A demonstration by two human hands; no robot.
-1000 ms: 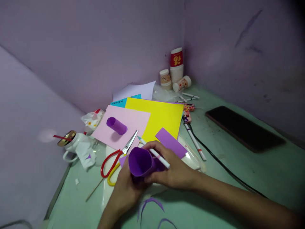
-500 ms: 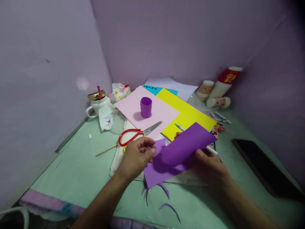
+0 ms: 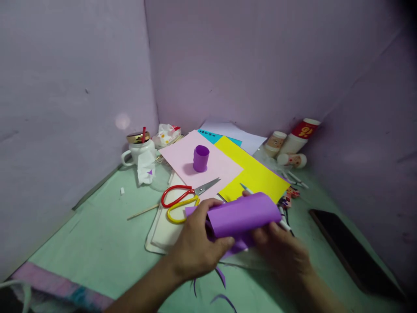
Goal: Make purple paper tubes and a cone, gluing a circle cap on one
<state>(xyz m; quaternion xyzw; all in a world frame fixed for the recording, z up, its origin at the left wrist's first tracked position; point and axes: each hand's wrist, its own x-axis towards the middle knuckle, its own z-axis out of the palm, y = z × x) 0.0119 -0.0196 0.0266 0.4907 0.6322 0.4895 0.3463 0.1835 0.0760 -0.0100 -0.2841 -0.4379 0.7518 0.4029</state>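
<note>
A sheet of purple paper (image 3: 244, 215) is curled into a loose roll between both hands. My left hand (image 3: 203, 243) is closed around its left end, thumb below and fingers behind. At the right end, my right hand (image 3: 283, 248) grips the paper from beneath, slightly blurred. A white pen (image 3: 284, 224) passes behind the roll, its pointed tip showing at the upper left; how it is held is hidden. Beyond the hands lie scissors (image 3: 205, 187) with one red and one yellow handle. A small purple paper cup shape (image 3: 201, 159) stands upright on pink paper (image 3: 176, 150).
Yellow paper (image 3: 257, 174) lies right of the pink sheet. A white mug (image 3: 141, 150) with a red straw stands at the back left. Paper cups (image 3: 298, 134) are at the back right, and a black phone (image 3: 352, 248) lies on the right. Purple scraps (image 3: 224, 300) lie in front.
My left hand has moved right and taken hold of the roll's left end. The purple paper is now curled more and lies more level. The camera view has tilted up a little.
</note>
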